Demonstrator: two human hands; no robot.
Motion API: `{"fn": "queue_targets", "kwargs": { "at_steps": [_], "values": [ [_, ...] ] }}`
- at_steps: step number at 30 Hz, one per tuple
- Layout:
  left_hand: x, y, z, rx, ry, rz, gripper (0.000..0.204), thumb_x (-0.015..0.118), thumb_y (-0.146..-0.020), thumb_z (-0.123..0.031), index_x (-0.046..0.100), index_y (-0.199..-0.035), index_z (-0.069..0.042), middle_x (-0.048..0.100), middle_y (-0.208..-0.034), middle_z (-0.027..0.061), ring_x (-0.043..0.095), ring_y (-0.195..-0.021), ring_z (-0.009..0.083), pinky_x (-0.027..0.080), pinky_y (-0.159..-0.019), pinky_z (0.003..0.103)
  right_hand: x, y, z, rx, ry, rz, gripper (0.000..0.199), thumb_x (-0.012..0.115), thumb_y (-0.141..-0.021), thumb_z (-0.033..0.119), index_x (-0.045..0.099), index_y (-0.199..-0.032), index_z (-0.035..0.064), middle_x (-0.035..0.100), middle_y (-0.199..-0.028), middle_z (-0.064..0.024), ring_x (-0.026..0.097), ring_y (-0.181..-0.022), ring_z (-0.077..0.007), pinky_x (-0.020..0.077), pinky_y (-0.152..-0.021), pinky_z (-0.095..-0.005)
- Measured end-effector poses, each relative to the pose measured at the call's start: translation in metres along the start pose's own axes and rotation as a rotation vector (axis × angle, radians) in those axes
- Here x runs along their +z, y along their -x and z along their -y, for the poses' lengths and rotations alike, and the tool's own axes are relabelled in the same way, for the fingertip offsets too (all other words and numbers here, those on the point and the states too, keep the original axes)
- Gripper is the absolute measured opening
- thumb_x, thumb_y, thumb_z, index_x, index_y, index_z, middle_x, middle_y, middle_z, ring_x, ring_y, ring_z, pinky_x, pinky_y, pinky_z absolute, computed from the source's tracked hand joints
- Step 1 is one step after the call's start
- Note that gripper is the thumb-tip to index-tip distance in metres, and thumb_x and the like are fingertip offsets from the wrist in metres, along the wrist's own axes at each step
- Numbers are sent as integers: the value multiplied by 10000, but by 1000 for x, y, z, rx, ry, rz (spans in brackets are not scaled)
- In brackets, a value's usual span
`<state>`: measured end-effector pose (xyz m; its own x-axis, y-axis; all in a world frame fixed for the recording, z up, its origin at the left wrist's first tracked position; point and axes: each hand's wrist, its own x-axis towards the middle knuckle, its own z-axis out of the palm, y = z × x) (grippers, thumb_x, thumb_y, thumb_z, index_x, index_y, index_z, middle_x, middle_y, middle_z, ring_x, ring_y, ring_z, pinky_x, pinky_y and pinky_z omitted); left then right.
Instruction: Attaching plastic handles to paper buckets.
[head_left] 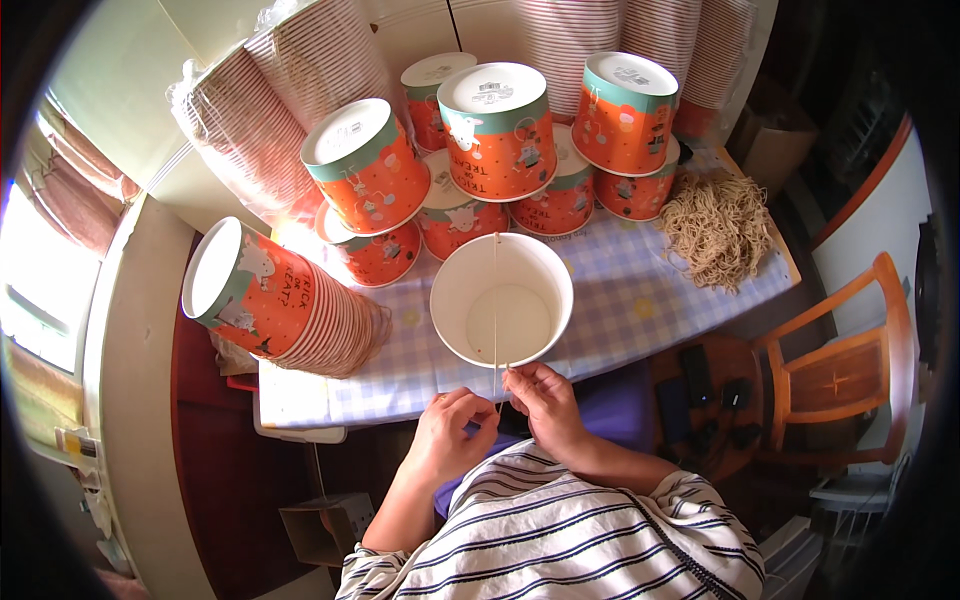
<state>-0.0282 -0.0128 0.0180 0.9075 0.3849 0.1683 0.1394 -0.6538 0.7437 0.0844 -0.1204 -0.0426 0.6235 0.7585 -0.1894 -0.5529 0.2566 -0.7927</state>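
An open paper bucket (455, 300), white inside, stands upright at the table's near edge. A thin pale string (497, 290) runs across its mouth from the far rim to the near rim. My right hand (547, 408) is closed at the near rim, thumb and fingers pinching the string there. Just left of it, my left hand (455, 430) is closed, its fingertips pinching the string below the rim. The exact spot where the string meets the near rim is partly hidden by my right fingers.
Orange and green printed buckets (497, 140) stand upside down, piled in two layers behind. A leaning nested stack (290, 300) is at left, a heap of beige strings (718, 232) at right. Wrapped bucket stacks (245, 130) line the back. A wooden chair (835, 365) stands right of the checked tablecloth (640, 300).
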Motion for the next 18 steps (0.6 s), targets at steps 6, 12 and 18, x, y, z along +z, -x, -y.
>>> {"fn": "queue_targets", "kwargs": {
  "at_steps": [6,12,18],
  "values": [
    [-10,0,2,-54,-35,-1,86,668,-690,-65,605,-728,-20,614,-686,85,611,-673,256,465,-675,342,5,0,6,126,-271,84,148,575,-943,172,602,-989,34,630,-869,-55,464,-552,-49,381,-510,-190],
    [3,1,6,-80,-68,-266,175,684,-671,-49,615,-832,-54,612,-775,83,594,-676,251,460,-627,353,3,-2,5,211,-351,114,144,568,-947,186,602,-981,51,647,-900,-75,516,-557,-69,424,-520,-196],
    [17,-1,-1,359,-280,-463,340,711,-635,-20,623,-962,-45,592,-775,79,557,-634,224,453,-579,332,-1,-2,2,200,-324,106,150,591,-936,186,612,-1003,54,643,-843,-33,509,-595,-52,412,-558,-189]
  ]
}}
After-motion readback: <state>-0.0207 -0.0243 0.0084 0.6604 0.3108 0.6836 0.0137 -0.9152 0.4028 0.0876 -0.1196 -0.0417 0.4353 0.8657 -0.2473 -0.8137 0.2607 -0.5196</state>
